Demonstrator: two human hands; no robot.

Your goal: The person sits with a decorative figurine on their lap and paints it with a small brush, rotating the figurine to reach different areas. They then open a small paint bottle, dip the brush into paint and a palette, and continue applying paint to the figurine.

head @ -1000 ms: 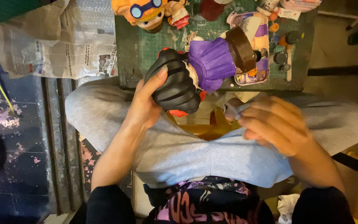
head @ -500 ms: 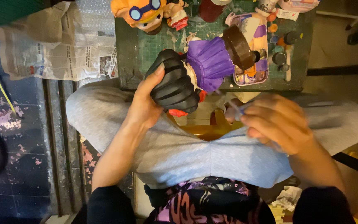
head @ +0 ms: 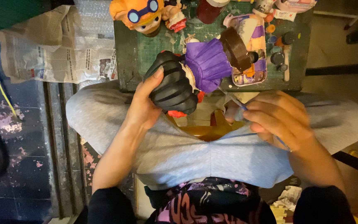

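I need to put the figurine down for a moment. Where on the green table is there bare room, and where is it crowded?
Bare green table shows between the orange figurine and the held figurine in the left hand. The right side is crowded: paint palette and small paint pots.

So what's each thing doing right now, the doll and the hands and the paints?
Figurine: lying tilted, gripped at its black hair.
Left hand: closed around the figurine's black hair.
Right hand: closed on a thin paintbrush, tip at the purple skirt.
Paint palette: smeared with purple and orange paint.
Orange figurine: resting on the table.
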